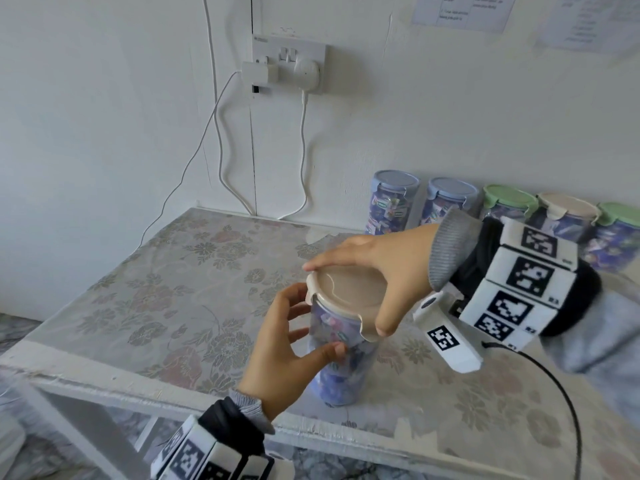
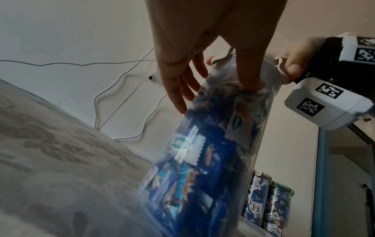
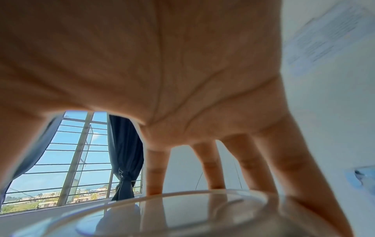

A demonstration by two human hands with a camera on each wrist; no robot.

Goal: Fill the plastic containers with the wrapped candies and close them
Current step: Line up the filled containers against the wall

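Observation:
A tall clear container (image 1: 341,368) packed with blue wrapped candies (image 2: 202,160) stands upright on the floral-covered table (image 1: 173,289), near its front edge. A beige lid (image 1: 346,292) sits on top of it. My left hand (image 1: 284,341) grips the container's upper wall, thumb on the near side and fingers round the left side. My right hand (image 1: 377,258) spans the lid from above, thumb on the near rim and fingertips on the far rim. In the right wrist view the lid (image 3: 182,213) lies right under my palm (image 3: 162,80). The left wrist view shows my left hand (image 2: 202,48) on the container.
Several closed, candy-filled containers line the wall at the back right, with blue (image 1: 394,202), green (image 1: 507,202) and beige (image 1: 568,209) lids. A wall socket (image 1: 287,64) with plugs drops white cables to the table's back edge. A black cable (image 1: 554,393) hangs from my right wrist.

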